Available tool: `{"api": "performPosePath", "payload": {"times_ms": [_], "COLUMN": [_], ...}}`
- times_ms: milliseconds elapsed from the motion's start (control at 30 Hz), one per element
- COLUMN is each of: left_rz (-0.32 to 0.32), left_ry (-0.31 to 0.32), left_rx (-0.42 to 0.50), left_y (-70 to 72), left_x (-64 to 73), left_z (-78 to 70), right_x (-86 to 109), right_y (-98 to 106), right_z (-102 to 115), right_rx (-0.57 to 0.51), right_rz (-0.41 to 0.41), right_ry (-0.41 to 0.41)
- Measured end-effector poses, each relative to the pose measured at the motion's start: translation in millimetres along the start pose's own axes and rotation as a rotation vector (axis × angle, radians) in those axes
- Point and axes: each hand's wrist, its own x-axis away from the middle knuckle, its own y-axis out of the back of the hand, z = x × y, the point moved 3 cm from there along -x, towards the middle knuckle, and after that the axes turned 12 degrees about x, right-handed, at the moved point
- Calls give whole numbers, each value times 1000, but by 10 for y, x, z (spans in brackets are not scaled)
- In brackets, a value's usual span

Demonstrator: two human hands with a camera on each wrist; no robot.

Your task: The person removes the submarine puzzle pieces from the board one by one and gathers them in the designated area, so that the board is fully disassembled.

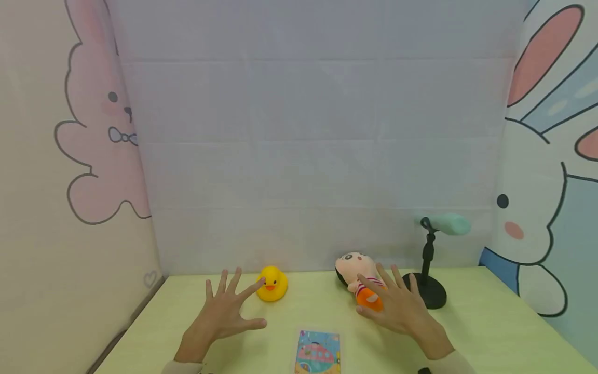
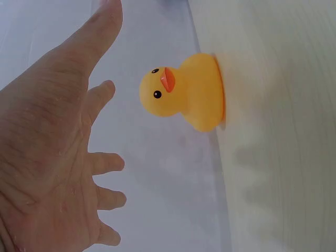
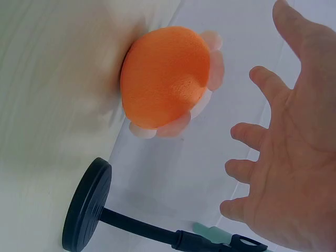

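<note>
My left hand (image 1: 223, 310) is held over the table with its fingers spread and nothing in it. Just beyond its fingers sits a yellow rubber duck (image 1: 272, 287), upright, with an orange beak; the left wrist view shows the duck (image 2: 191, 92) apart from the palm. On the other side, my right hand (image 1: 397, 306) is spread too, holding nothing. It partly covers a plush doll (image 1: 356, 267) with a striped top and orange bottom, lying on its back. In the right wrist view the doll's round orange end (image 3: 165, 76) faces the camera, apart from the fingers.
A small card or booklet with a pink submarine picture (image 1: 318, 352) lies at the front middle of the pale table (image 1: 177, 296). Behind my right hand stands a black round-based stand (image 1: 432, 293) bearing a mint-green piece (image 1: 450, 224). A pale cloth (image 1: 308, 156) hangs along the back.
</note>
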Motion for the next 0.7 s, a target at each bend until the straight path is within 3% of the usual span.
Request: {"api": "performPosePath", "payload": {"times_ms": [433,700], "left_rz": [18,43], "left_ry": [-17,-94], "left_rx": [-35,-8], "left_y": [-98,-121], "left_x": [10,-20], "left_z": [-59,-152], "right_x": [56,35], "right_y": [25,89], "right_z": [45,147], "right_rx": [16,-31], "right_rz": [-29,-59], "right_ry": [32,74]}}
